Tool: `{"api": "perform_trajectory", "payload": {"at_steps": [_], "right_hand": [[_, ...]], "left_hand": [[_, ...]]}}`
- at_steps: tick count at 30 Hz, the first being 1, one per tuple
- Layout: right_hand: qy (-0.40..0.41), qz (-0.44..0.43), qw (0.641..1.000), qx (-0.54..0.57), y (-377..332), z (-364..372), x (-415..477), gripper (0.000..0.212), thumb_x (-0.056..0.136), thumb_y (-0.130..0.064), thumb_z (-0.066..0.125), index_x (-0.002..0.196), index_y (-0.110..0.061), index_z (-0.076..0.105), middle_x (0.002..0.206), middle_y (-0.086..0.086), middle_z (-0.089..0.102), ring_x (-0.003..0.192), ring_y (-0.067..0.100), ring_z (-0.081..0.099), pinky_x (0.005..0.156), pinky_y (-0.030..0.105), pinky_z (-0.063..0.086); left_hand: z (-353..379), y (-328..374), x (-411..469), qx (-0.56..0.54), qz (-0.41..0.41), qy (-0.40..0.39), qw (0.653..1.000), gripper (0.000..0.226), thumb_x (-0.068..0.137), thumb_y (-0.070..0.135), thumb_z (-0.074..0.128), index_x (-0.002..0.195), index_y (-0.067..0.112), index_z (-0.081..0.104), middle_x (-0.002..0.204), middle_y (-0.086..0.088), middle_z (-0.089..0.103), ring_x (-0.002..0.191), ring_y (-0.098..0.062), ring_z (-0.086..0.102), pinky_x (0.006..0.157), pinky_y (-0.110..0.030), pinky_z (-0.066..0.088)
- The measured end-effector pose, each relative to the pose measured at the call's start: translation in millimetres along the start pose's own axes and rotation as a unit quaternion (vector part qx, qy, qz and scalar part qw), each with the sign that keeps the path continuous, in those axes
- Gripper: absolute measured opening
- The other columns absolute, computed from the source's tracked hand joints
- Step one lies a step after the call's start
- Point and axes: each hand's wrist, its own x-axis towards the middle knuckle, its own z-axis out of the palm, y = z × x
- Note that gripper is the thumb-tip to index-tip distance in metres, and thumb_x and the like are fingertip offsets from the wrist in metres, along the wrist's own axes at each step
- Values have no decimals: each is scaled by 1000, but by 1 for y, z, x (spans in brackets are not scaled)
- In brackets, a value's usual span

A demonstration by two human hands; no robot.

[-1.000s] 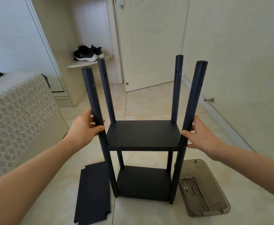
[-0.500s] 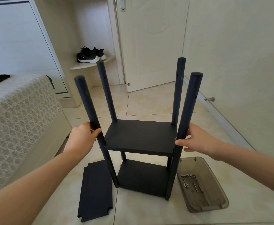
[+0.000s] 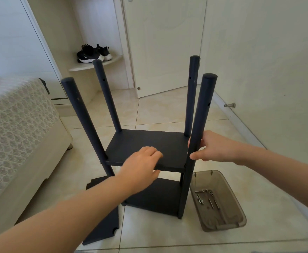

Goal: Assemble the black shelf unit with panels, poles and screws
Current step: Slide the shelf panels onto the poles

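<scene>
right hand (image 3: 217, 147) curled round the pole (image 3: 202, 114) at the near-right corner of the middle panel (image 3: 149, 141), probably steadying things; left hand (image 3: 142, 165) loose and flat over its front edge

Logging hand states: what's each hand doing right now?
Left hand: open, over the middle panel, contact unclear.
Right hand: holds the front right pole.

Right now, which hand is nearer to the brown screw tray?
Right. The right hand grips the front-right pole above the screw tray; the left hand is over the middle panel.
</scene>
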Motion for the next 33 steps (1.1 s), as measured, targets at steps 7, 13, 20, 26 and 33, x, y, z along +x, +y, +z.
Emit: {"api": "perform_trajectory", "payload": {"at_steps": [7,13,20,26,33], "right_hand": [[60,-25,998,-25,2,8,2,38,85,-30,73,116,-27,51,98,-12,56,95,11,60,66,14,46],[66,-51,996,-16,9,9,1,33,88,-28,71,113,-31,50,101,-13,58,97,8,61,69,13,48],[46,-50,997,-23,8,5,-2,32,89,-27,70,117,-27,54,105,-12,61,101,10,64,82,20,52],[60,-64,996,-30,6,10,0,28,86,-30,73,108,-29,55,97,-12,65,92,7,67,78,21,55],[98,-74,992,-12,0,24,3,32,87,-30,71,109,-34,48,92,-15,59,78,2,61,57,-2,42]], "left_hand": [[50,24,31,31,34,-21,999,85,99,46,53,159,27,-5,167,5,-11,148,-15,-25,120,-41,-12],[79,28,49,44,14,9,999,77,100,55,42,157,35,-5,167,7,-8,152,-20,-16,117,-47,-13],[84,29,43,29,54,74,995,71,93,43,64,153,30,29,160,1,33,150,-29,25,118,-55,13],[86,24,41,32,51,61,996,66,100,49,45,157,32,17,165,4,16,154,-27,9,121,-53,1],[80,18,39,41,29,30,998,86,86,81,23,158,38,4,166,12,1,154,-18,-6,125,-50,-4]]}}
